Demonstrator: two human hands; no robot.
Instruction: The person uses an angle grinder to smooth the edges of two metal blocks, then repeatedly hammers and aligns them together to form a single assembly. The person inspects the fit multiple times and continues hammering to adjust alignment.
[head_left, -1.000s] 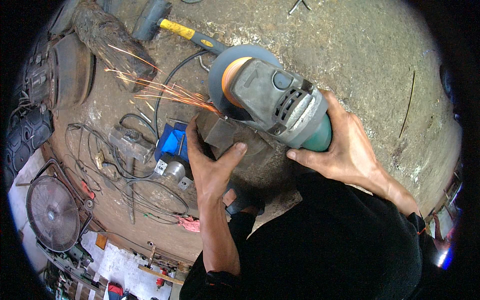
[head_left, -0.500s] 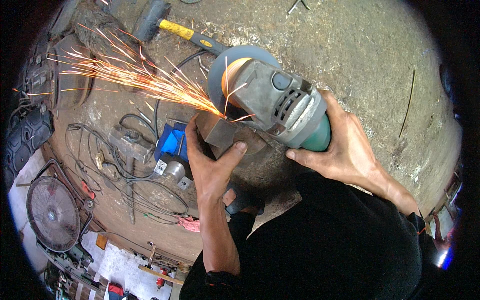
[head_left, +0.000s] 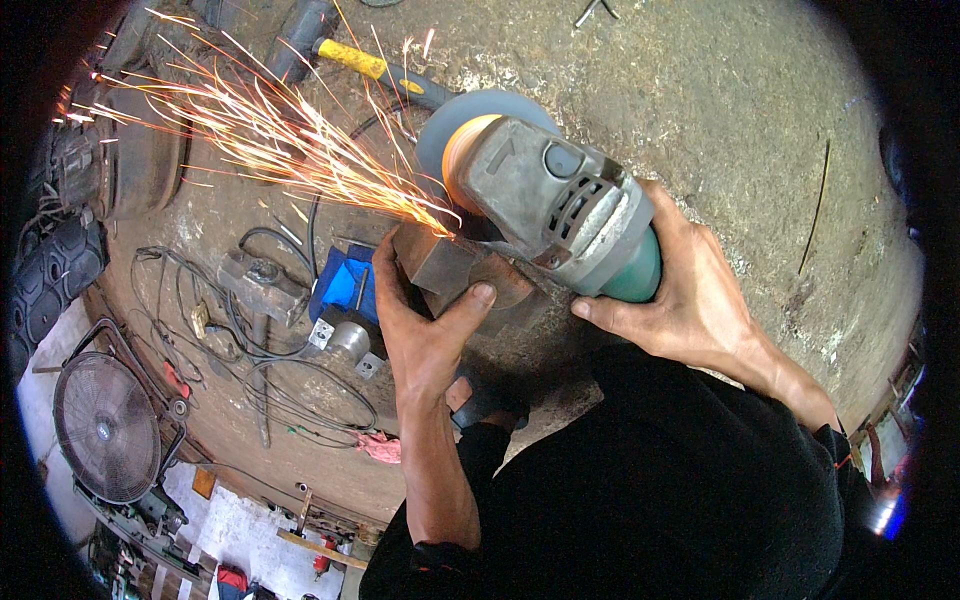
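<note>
My right hand (head_left: 685, 285) is wrapped round the green body of an angle grinder (head_left: 560, 200), its underside fingers hidden. The grinder's grey disc (head_left: 490, 103) touches a brown metal block (head_left: 436, 262), and orange sparks (head_left: 270, 140) fly from the contact toward the upper left. My left hand (head_left: 425, 340) grips the block, thumb on its near side and fingers along its left side. A rounded dark metal piece (head_left: 505, 283) shows just right of the block; whether the two are joined I cannot tell.
A hammer with a yellow and black handle (head_left: 355, 62) lies beyond the disc. Left of my left hand are a blue box (head_left: 350, 283), a metal cylinder (head_left: 350, 342), a sledgehammer (head_left: 262, 285) and loose cables (head_left: 300, 385). A round fan (head_left: 107, 428) stands at far left.
The spark stream has spread wider and reaches higher on the left. The block has tilted slightly under the disc, while both hands and the grinder stay almost in place.
</note>
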